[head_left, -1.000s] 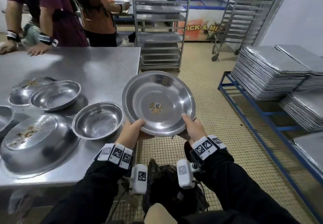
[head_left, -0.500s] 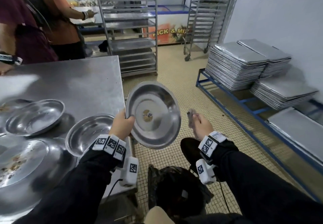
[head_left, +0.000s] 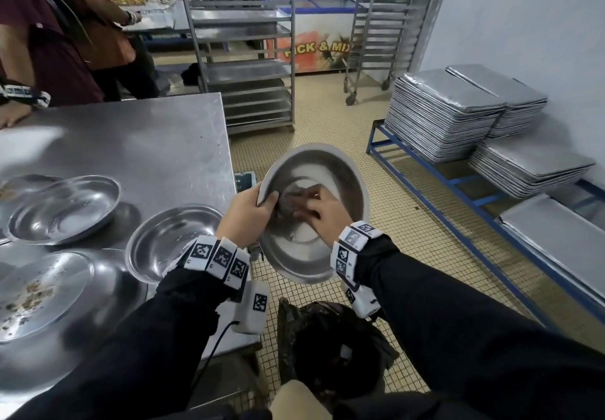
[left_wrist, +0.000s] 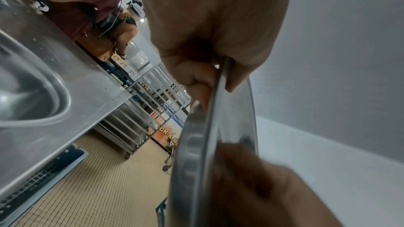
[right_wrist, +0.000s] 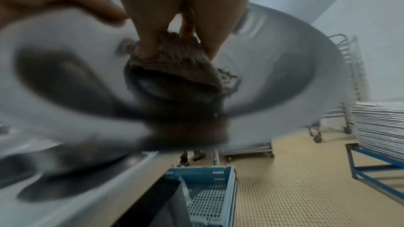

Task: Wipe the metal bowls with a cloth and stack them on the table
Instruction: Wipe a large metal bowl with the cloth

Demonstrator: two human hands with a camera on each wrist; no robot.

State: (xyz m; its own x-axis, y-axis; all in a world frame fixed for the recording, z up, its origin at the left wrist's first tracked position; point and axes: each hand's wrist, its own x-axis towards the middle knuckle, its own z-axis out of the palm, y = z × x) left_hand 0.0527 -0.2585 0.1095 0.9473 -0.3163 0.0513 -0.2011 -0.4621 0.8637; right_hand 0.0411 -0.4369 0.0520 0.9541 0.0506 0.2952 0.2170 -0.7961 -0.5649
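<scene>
I hold a metal bowl point(head_left: 343, 177) tilted up off the table's right end. My left hand point(head_left: 248, 210) grips its left rim point(left_wrist: 216, 103), thumb inside and fingers behind. My right hand point(head_left: 319, 213) presses a small brown cloth point(right_wrist: 179, 58) against the inside of the bowl point(right_wrist: 284, 61), fingers curled on the cloth. Several other metal bowls lie on the steel table point(head_left: 157, 144): a clean one point(head_left: 170, 239) by my left wrist, another point(head_left: 65, 210) further left, and a dirty one with food crumbs point(head_left: 36, 292) at the front left.
Black bin bag point(head_left: 330, 347) sits on the floor below my hands. Blue crate point(right_wrist: 210, 194) stands under the table edge. Stacked metal trays point(head_left: 458, 111) rest on a blue rack at the right. Wheeled racks point(head_left: 242, 42) stand behind. Two people point(head_left: 49, 42) stand at the table's far left.
My right hand let go of the bowl's rim, picked up the cloth and moved inside the bowl. My left hand now holds the bowl alone, tilted further toward me.
</scene>
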